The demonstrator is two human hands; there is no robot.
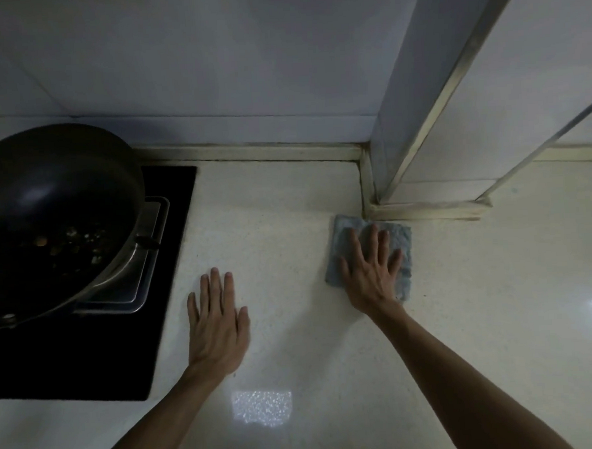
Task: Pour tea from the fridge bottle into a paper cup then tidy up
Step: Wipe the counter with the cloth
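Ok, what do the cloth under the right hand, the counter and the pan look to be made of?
Cloth: soft blue-grey fabric, maybe microfibre; its surface looks fuzzy and its edges ragged. Counter: pale speckled stone or composite, polished; it mirrors lights. Pan: dark metal, possibly coated, with smooth sheen and a brighter metal rim.

The cloth [404,239] is a muted blue-grey, mottled with a nubby texture. The countertop [287,207] under and around it is cream-white with a fine speckle, and a brighter, glittering patch lies nearer the person than the cloth. Well left of the cloth the hob [176,265] is glossy black, and the wok [56,189] on it is near black with a silvery rim and pale flecks inside. Behind the cloth the wall tiles [210,57] are greyish white with a bluish cast. The column [415,98] just behind it is white too, edged in yellowed cream trim [424,210].
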